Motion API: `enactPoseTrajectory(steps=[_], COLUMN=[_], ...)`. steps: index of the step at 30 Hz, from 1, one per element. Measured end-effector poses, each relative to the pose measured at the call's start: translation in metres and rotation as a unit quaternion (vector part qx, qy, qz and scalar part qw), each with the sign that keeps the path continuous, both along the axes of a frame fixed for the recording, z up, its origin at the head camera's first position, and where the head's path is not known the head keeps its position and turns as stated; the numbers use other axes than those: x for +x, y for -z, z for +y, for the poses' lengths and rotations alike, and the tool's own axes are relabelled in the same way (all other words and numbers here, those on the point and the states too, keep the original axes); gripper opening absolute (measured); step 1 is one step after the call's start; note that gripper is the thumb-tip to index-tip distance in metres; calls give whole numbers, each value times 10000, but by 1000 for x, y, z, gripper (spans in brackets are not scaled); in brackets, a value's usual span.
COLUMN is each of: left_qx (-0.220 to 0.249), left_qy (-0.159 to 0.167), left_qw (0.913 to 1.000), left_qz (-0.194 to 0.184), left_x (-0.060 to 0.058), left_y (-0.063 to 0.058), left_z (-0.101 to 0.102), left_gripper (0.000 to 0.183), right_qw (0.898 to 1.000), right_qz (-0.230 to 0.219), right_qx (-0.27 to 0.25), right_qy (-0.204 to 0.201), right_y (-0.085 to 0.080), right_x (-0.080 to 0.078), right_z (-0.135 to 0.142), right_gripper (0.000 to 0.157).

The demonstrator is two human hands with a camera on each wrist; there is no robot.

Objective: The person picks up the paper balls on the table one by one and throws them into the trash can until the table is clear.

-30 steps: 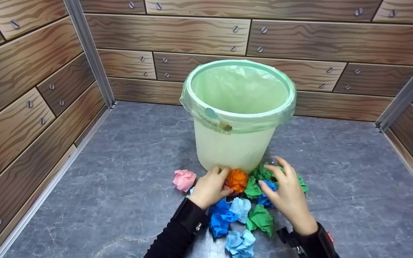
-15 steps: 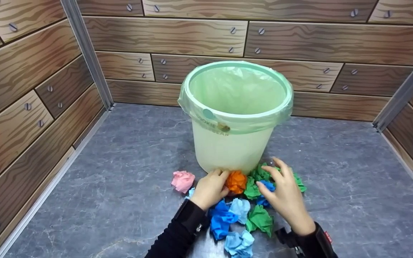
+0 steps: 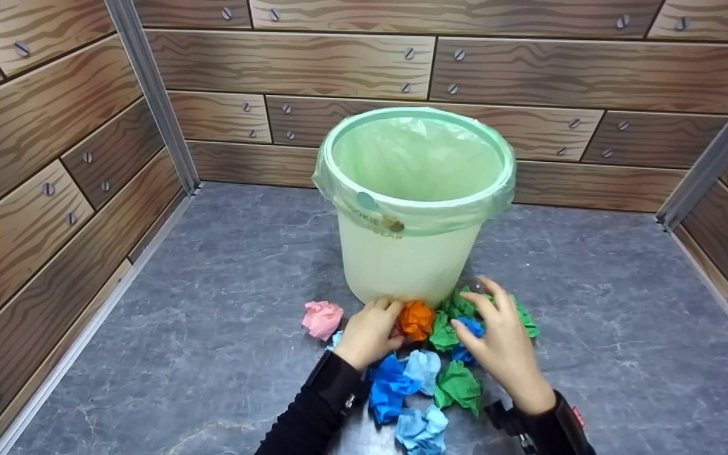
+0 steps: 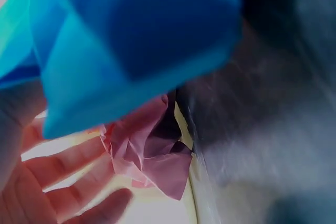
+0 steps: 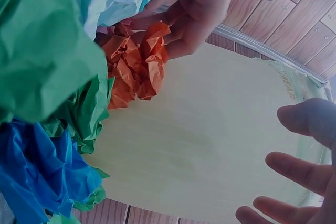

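Observation:
My left hand (image 3: 370,333) reaches down in front of the bin (image 3: 408,265), close beside an orange crumpled paper ball (image 3: 416,320). A crumpled pink paper (image 4: 149,153) lies at its fairly straight fingers in the left wrist view, mostly hidden under the hand in the head view. My right hand (image 3: 504,344) hovers with fingers spread and nothing in them, above a blue paper ball (image 3: 468,338) and green paper balls (image 3: 444,332). In the right wrist view its fingertips (image 5: 286,116) stand apart from the paper.
The pale green bin has a bag liner (image 3: 427,158) folded over its rim. Pink (image 3: 322,320), dark blue (image 3: 390,390), light blue (image 3: 423,431) and green (image 3: 459,387) paper balls lie around the hands on the grey marbled surface (image 3: 231,265). Wood-print walls (image 3: 313,63) enclose the space.
The head view has shifted slightly. Both hands stay nearly where they were, and the paper balls have hardly moved.

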State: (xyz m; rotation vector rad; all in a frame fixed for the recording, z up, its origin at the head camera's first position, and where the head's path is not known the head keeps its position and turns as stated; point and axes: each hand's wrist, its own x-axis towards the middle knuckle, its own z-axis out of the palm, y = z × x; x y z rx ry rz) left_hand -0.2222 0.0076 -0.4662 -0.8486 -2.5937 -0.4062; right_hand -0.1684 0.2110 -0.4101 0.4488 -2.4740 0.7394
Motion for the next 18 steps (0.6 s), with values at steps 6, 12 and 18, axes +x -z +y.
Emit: enactPoseTrajectory(steps=[6,12,18], left_qx=[-246,-212,-14], left_qy=[-125,-95,-48], left_qw=[9994,9993,9998], left_qz=[-191,-284,-181], left_x=[1,-1,-2], left_y=[3,2,-1], left_z=[-2,-3,-6], left_gripper=[49,47,41], right_qw=[10000,10000,10000], right_qz=[-47,-41,-1], right_qx=[-52,-52,-54], right_qy=[-35,-69,-71], right_y=[0,0,0], right_x=[1,0,1], right_z=[-1,-2,-1], right_gripper=[36,36,35])
